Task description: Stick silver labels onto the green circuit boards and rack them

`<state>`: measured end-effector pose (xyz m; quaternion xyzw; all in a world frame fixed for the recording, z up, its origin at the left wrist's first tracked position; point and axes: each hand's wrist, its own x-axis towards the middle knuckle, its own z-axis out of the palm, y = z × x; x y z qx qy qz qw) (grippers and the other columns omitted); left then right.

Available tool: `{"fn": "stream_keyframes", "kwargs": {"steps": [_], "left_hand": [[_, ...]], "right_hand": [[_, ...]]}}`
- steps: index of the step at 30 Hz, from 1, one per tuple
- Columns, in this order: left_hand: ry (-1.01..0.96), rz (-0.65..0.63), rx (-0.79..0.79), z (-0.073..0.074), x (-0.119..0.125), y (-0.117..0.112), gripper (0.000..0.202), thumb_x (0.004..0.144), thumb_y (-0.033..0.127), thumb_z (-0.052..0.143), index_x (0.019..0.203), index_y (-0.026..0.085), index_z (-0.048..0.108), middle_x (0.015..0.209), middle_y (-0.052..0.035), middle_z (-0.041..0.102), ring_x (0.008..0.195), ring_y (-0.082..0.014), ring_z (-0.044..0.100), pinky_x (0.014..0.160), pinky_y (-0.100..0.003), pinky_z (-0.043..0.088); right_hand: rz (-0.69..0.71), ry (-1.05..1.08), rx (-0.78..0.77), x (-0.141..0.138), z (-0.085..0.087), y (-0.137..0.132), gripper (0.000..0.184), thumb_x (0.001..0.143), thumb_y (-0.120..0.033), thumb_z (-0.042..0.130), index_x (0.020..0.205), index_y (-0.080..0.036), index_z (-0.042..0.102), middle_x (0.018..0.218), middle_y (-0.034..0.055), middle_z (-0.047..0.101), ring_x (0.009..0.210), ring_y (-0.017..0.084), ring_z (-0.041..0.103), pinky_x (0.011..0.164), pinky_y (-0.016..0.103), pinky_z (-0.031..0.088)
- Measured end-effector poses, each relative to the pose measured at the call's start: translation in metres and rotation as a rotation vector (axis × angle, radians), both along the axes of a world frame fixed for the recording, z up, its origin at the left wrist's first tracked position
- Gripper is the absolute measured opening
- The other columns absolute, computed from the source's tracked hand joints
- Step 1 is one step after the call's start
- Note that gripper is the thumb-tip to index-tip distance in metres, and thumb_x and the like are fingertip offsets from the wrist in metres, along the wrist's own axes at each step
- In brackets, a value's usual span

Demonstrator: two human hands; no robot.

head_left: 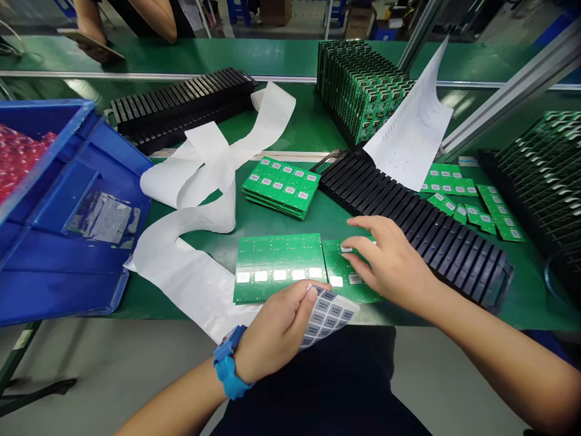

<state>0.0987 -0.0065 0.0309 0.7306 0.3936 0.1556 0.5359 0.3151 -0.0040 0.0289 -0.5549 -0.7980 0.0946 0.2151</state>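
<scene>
Head view: left fingers (295,303) pinch one label sheet (329,318); right fingers (358,242) (spread, not gripping) touch one green circuit-board panel (349,281).

Right now the black slotted rack (454,257) walls off the right hand (390,266) from the loose green circuit boards (499,212) beyond it, leaving only bare desk (512,309) open along its near edge!

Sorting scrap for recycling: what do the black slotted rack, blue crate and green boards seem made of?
The black slotted rack looks like matte moulded plastic, given its even ribs. The blue crate seems glossy moulded plastic with thick formed walls. The green circuit boards look like solder-masked fibreglass, glossy with fine traces.
</scene>
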Motion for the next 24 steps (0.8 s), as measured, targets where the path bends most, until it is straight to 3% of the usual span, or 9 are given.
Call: {"fn": "stream_keyframes", "kwargs": {"steps": [3,7,9,11,14,17,24], "left_hand": [[0.004,0.034,0.044,-0.001,-0.001,-0.001,0.029,0.095,0.027,0.031,0.086,0.019,0.057,0.078,-0.0017,0.06,0.07,-0.0134,0.054,0.067,-0.024,0.045],[0.049,0.102,0.13,-0.007,-0.005,-0.003,0.036,0.093,0.029,0.035,0.06,0.018,0.044,0.054,0.0033,0.041,0.05,-0.0097,0.038,0.047,-0.022,0.032],[0.053,0.114,0.138,-0.008,-0.008,-0.003,0.038,0.093,0.03,0.036,0.058,0.018,0.045,0.052,0.0031,0.043,0.048,-0.0094,0.039,0.046,-0.021,0.032],[0.044,0.104,0.114,-0.007,-0.011,-0.003,0.037,0.093,0.031,0.035,0.063,0.018,0.052,0.059,0.0009,0.056,0.052,-0.0105,0.049,0.05,-0.021,0.038],[0.009,0.013,0.092,-0.004,-0.011,-0.003,0.031,0.093,0.03,0.036,0.074,0.019,0.058,0.093,-0.0029,0.069,0.078,-0.0149,0.063,0.069,-0.023,0.047],[0.02,-0.136,0.121,-0.002,-0.009,-0.003,0.03,0.092,0.029,0.039,0.071,0.019,0.058,0.119,-0.0024,0.062,0.096,-0.0178,0.063,0.082,-0.028,0.048],[0.06,-0.19,0.152,-0.005,-0.007,-0.003,0.028,0.093,0.028,0.039,0.077,0.02,0.06,0.124,-0.0014,0.059,0.099,-0.0186,0.063,0.082,-0.03,0.051]], "right_hand": [[0.074,0.257,-0.173,-0.017,0.01,-0.012,0.014,0.084,-0.024,0.053,0.098,-0.02,0.058,0.097,0.0075,0.059,0.094,0.02,0.053,0.081,0.037,0.045],[0.024,0.592,-0.514,-0.038,0.015,-0.017,0.01,0.082,-0.03,0.057,0.079,-0.021,0.061,0.078,0.0006,0.059,0.073,0.013,0.056,0.066,0.027,0.047],[-0.022,0.691,-0.626,-0.039,0.015,-0.013,0.013,0.081,-0.031,0.058,0.075,-0.02,0.06,0.075,0.0001,0.06,0.07,0.012,0.056,0.063,0.026,0.047],[-0.081,0.725,-0.649,-0.031,0.016,-0.002,0.016,0.081,-0.034,0.056,0.076,-0.019,0.059,0.074,0.0003,0.061,0.068,0.012,0.056,0.059,0.025,0.046],[-0.161,0.525,-0.567,-0.011,0.015,0.024,0.018,0.081,-0.036,0.055,0.077,-0.018,0.059,0.075,0.0014,0.062,0.069,0.014,0.056,0.058,0.026,0.044],[-0.08,0.21,-0.683,0.004,0.013,0.047,0.017,0.08,-0.032,0.053,0.073,-0.019,0.06,0.07,0.0016,0.063,0.063,0.014,0.055,0.055,0.027,0.042],[-0.021,0.036,-0.719,-0.002,0.008,0.056,0.014,0.079,-0.025,0.051,0.072,-0.02,0.062,0.076,0.0025,0.066,0.065,0.015,0.058,0.057,0.027,0.044]]}}
